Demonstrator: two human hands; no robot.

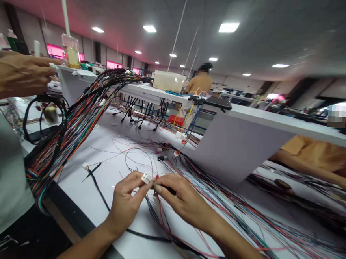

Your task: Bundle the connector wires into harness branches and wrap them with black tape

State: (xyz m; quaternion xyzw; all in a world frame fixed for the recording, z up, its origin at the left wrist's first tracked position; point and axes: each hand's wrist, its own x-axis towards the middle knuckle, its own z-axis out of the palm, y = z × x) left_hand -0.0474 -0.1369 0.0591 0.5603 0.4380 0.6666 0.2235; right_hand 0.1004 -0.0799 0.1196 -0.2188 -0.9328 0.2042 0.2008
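Note:
Over the white table [76, 201], my left hand [126, 201] pinches a small white connector [146, 178] between thumb and fingertips. My right hand [183, 197] meets it at the connector's right side, its thumb and fingers pressed together. A tiny red piece [157, 177] shows at the right fingertips, but the fingers hide what exactly they grip. Dark and red wires [159, 211] hang below both hands. A black cable [100, 193] with bare ends lies to the left of my left hand.
A thick bundle of coloured wires [82, 111] drapes over the shelf at left. Loose wires [243, 221] run along the right. A co-worker's hand [23, 73] reaches in at left; another person's arm [315, 167] is at right. A phone [218, 102] and a plastic bin [169, 82] sit on the shelf.

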